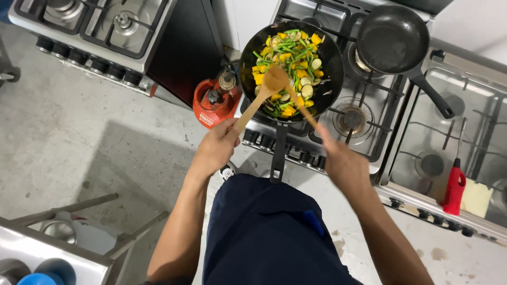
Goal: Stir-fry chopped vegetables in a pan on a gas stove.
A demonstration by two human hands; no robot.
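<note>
In the head view, a wooden spoon (269,84) is gripped by its handle in the closed left hand (216,146), its bowl lying over the vegetables (290,58) in the black wok (291,68). A second wooden utensil (303,108) is clasped in the closed right hand (343,163), just right of the wok's handle. The wok is set on the stove (364,111), left of an empty frying pan (393,39). A red gas cylinder (215,100) is seen on the floor left of the wok.
</note>
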